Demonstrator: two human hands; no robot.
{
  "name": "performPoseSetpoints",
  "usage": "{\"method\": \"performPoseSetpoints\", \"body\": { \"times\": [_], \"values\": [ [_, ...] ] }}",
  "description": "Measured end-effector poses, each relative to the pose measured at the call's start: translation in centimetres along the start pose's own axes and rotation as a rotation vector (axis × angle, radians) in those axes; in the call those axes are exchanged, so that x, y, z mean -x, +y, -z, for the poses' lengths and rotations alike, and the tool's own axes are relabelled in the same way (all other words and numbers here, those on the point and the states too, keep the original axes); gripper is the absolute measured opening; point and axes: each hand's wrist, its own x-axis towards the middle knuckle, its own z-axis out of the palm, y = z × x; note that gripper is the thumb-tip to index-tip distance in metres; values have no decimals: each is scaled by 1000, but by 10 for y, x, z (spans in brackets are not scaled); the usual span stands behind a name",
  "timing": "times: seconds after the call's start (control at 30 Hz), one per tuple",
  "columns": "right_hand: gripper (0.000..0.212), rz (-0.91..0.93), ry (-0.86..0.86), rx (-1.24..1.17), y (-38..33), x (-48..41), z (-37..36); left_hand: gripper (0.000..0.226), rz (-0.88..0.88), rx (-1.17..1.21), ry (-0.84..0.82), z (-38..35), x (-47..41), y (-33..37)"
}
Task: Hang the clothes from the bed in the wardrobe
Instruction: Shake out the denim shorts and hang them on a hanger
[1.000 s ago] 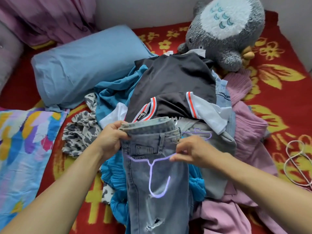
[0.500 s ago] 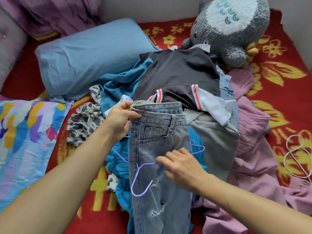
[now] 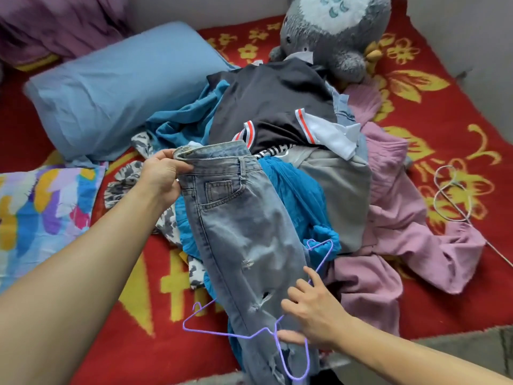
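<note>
Jeans (image 3: 244, 245) lie over the clothes pile (image 3: 277, 101) on the bed (image 3: 449, 287), with the waistband at 11 o'clock gripped by the left hand (image 3: 162, 177). The right hand (image 3: 313, 309), fingers spread apart, rests on the leg at 5 o'clock over a purple hanger (image 3: 216, 331).

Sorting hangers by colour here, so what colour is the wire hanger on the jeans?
Purple. The wire hanger on the jeans shows in the head view.
</note>
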Motion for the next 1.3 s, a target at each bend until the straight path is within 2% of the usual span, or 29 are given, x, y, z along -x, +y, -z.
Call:
{"method": "performPoseSetpoints", "body": {
  "times": [0.1,0.2,0.27,0.37,0.47,0.53,0.6,0.67,0.77,0.87,1.0,1.07,1.2,1.3],
  "values": [
    [61,-83,42,-16,-18,15,5,42,3,11,5,0,3,-3],
    [66,-89,88,-57,-44,22,8,41,10,51,-3,-4,1,-11],
    [66,-86,7,-45,-52,31,1,41,21,70,19,-6,1,-17],
    [66,-153,-211,9,-47,56,-17,41,32,85,63,-5,2,-27],
    [73,-269,-360,-121,-45,73,-27,34,12,26,-19,-2,6,-37],
    [79,-237,-368,-209,-53,74,-23,39,17,-46,-84,2,17,-44],
    [79,-222,-281,-324,-58,67,-11,53,17,-220,-95,11,34,-50],
    [75,-288,-248,-454,-59,57,14,64,5,-420,-78,26,50,-57],
    [78,-405,-91,-578,-58,40,66,51,40,-580,-114,55,84,-66],
    [82,-430,77,-651,-51,24,116,32,136,-675,-301,76,125,-65],
    [70,-485,279,-771,-40,-6,199,15,180,-665,-442,91,190,-34],
    [73,-487,328,-797,-32,-21,242,21,136,-620,-457,94,222,-9],
    [73,-418,392,-793,-27,-51,310,44,30,-566,-386,98,284,53],
    [71,-364,438,-755,-35,-71,351,49,-133,-535,-303,102,333,90]
  ]
}}
